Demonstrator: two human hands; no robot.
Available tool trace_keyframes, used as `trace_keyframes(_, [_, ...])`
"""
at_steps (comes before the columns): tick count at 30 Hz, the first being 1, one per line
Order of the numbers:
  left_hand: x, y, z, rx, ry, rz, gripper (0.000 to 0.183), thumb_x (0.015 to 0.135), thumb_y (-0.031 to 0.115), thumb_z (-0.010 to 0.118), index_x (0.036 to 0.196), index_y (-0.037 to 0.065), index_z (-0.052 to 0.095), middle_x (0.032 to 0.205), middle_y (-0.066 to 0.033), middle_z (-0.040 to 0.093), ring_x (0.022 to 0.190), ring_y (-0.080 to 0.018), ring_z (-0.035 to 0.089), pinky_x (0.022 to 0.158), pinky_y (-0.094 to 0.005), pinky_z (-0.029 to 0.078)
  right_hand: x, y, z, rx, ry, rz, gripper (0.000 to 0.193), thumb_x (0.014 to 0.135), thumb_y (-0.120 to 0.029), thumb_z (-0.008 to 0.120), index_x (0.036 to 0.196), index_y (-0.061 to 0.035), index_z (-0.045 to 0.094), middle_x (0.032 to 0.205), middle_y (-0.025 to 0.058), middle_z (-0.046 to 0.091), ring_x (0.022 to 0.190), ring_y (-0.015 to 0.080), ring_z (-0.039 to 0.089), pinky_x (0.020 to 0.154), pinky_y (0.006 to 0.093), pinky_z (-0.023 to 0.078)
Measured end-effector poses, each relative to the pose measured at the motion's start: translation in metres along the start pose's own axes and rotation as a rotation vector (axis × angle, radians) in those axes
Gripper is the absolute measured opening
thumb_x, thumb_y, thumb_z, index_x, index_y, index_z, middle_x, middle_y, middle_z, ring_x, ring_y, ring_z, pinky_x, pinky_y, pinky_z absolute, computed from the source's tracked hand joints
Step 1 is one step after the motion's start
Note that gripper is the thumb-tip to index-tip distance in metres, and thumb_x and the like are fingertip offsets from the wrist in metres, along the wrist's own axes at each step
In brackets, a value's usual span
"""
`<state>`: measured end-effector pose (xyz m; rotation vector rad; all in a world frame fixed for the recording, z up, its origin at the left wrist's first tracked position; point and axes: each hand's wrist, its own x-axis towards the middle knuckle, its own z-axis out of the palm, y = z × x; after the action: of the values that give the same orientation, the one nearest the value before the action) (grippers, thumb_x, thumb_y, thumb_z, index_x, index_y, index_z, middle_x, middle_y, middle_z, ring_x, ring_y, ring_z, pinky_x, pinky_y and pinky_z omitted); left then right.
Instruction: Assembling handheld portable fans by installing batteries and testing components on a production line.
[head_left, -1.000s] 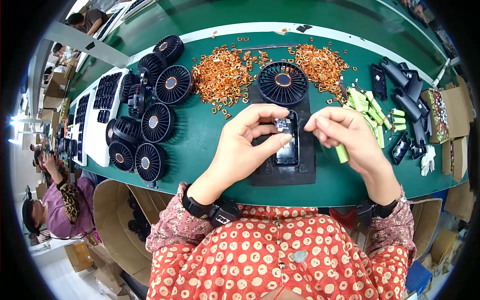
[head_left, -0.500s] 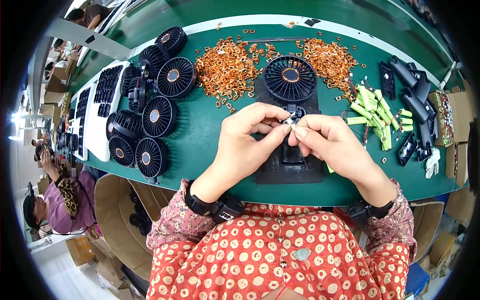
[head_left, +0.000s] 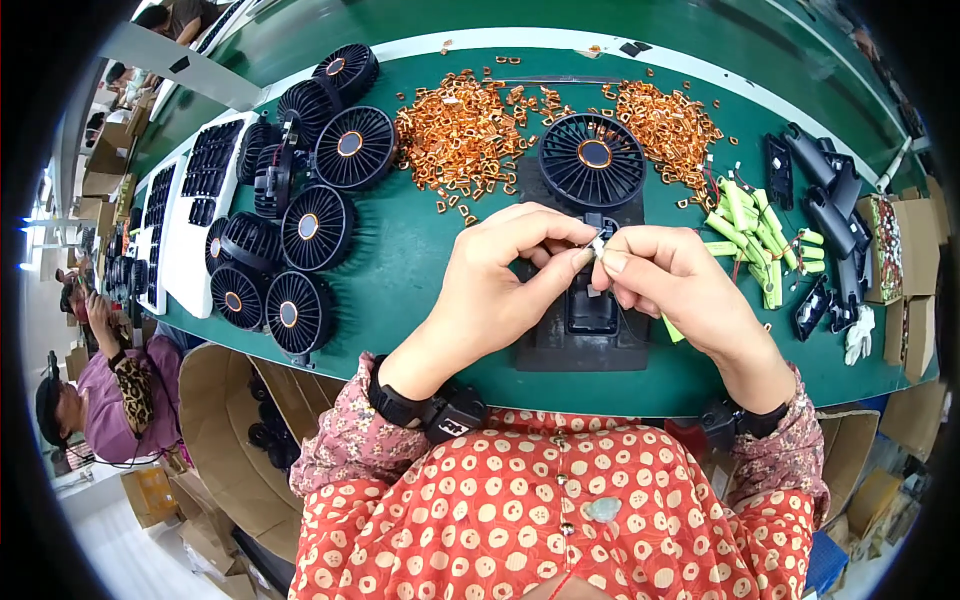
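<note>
Left hand, right hand: fingers pinched closed on small white connector; black fan farther off, green cells right.

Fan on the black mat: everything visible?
The black, plastic-looking fan lies on the black mat, its round head at the far end, radial slats facing up around a dark, orange-ringed hub. Its open, hollow handle is at the near end. The left hand and right hand partly hide the handle; whether they touch it can't be told.
</note>
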<state>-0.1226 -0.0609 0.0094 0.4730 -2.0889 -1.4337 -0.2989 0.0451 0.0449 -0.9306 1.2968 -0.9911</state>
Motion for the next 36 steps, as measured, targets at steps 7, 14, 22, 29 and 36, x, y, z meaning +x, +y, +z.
trace_keyframes(7, [-0.002,-0.002,0.001,-0.058,0.021,-0.022,0.02,0.088,-0.004,0.065,0.108,0.0,0.066,0.107,-0.0077,0.064,0.097,-0.0135,0.063,0.08,-0.0249,0.053,0.003,-0.003,-0.002,-0.024,-0.019,0.032,0.02,0.096,-0.014,0.054,0.086,0.0001,0.065,0.075,-0.0021,0.058,0.069,0.0038,0.05,0.062,0.0201,0.041])
trace_keyframes(14, [0.0,-0.008,0.003,-0.018,0.064,0.106,0.02,0.085,-0.004,0.066,0.104,0.0,0.068,0.103,-0.0097,0.067,0.089,-0.0158,0.066,0.074,-0.0257,0.055,0.003,-0.002,-0.003,0.025,-0.015,0.067,0.021,0.096,-0.017,0.056,0.086,-0.0017,0.066,0.07,-0.0038,0.056,0.065,0.0023,0.048,0.056,0.0183,0.037])
trace_keyframes(22, [-0.002,-0.003,0.005,0.042,0.074,0.116,0.02,0.083,-0.007,0.065,0.101,0.001,0.07,0.104,-0.0121,0.066,0.09,-0.0179,0.066,0.073,-0.0268,0.055,0.005,0.002,0.002,0.029,0.075,0.116,0.022,0.098,-0.022,0.059,0.087,-0.0039,0.067,0.068,-0.0059,0.055,0.057,0.0004,0.043,0.05,0.0165,0.032])
trace_keyframes(29, [0.005,-0.001,0.02,0.209,0.121,0.169,0.035,0.074,-0.008,0.065,0.108,0.001,0.061,0.095,-0.0097,0.064,0.081,-0.0192,0.064,0.07,-0.0292,0.054,-0.004,-0.007,-0.009,-0.6,0.205,0.014,0.019,0.091,-0.02,0.064,0.098,-0.0026,0.067,0.074,0.0067,0.062,0.066,0.0199,0.063,0.061,0.0331,0.049])
trace_keyframes(36, [0.012,0.003,0.025,0.454,0.14,0.243,0.066,0.069,-0.01,0.063,0.132,0.005,0.051,0.089,-0.0057,0.062,0.074,-0.0155,0.06,0.066,-0.0276,0.053,-0.008,0.001,-0.004,-1.056,0.444,-0.67,0.018,0.079,-0.013,0.072,0.094,-0.0061,0.066,0.082,0.0056,0.056,0.08,0.0252,0.058,0.067,0.036,0.048])
